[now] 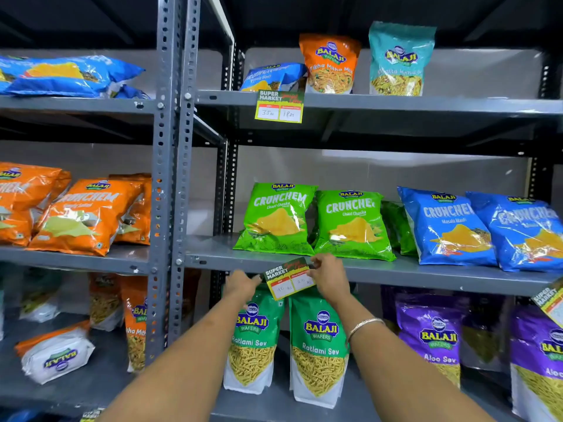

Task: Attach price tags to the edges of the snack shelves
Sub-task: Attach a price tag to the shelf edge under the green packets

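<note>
A yellow, green and red price tag (288,278) with two white price boxes is tilted against the front edge of the middle shelf (396,274), below the green Crunchem bags (278,219). My left hand (242,284) pinches its left edge and my right hand (327,275) pinches its upper right corner. Another price tag (279,107) hangs on the edge of the upper shelf (426,104). A third tag (550,301) shows partly at the far right edge.
Grey slotted uprights (173,178) divide two shelf bays. Blue Crunchem bags (447,226) lie right of the green ones, orange bags (85,214) in the left bay. Ratlami Sev packs (318,348) and purple Aloo Sev packs (432,339) stand on the lower shelf.
</note>
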